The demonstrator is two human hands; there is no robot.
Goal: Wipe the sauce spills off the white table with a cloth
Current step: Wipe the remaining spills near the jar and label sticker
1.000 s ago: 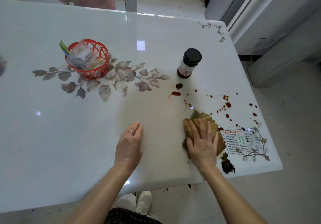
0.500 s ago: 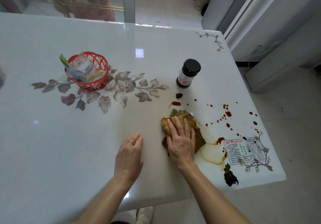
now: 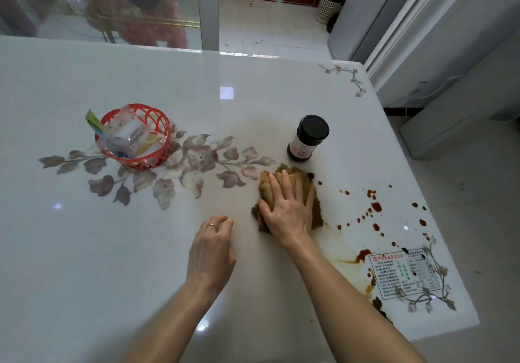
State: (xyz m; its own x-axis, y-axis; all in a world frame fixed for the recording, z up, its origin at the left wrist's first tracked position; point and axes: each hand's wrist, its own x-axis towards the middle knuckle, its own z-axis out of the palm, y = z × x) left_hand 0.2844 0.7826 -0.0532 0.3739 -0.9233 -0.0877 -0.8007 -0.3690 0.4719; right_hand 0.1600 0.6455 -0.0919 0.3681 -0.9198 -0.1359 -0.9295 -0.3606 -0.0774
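Head view, one entry per item.

1. Worktop (image 3: 84, 250): white and glossy, printed with a flower spray across the middle.
2. Right hand (image 3: 287, 210): we see it laid palm down on the cloth, fingers straight and spread, pressing rather than gripping. The forearm reaches in from the lower right.
3. Cloth (image 3: 317, 213): brownish and bunched, flat on the worktop under the right hand, just in front of the bottle.
4. Left hand (image 3: 211, 253): we see it resting on bare worktop just left of the cloth, fingers loosely curled and holding nothing, a ring on one finger.
5. Sauce spills (image 3: 376, 207): red-brown drops and smears to the right of the cloth, reaching a printed label (image 3: 405, 272) near the corner.
6. Bottle (image 3: 309, 137): dark cap, upright.
7. Red basket (image 3: 164, 122): holds packets, far left.
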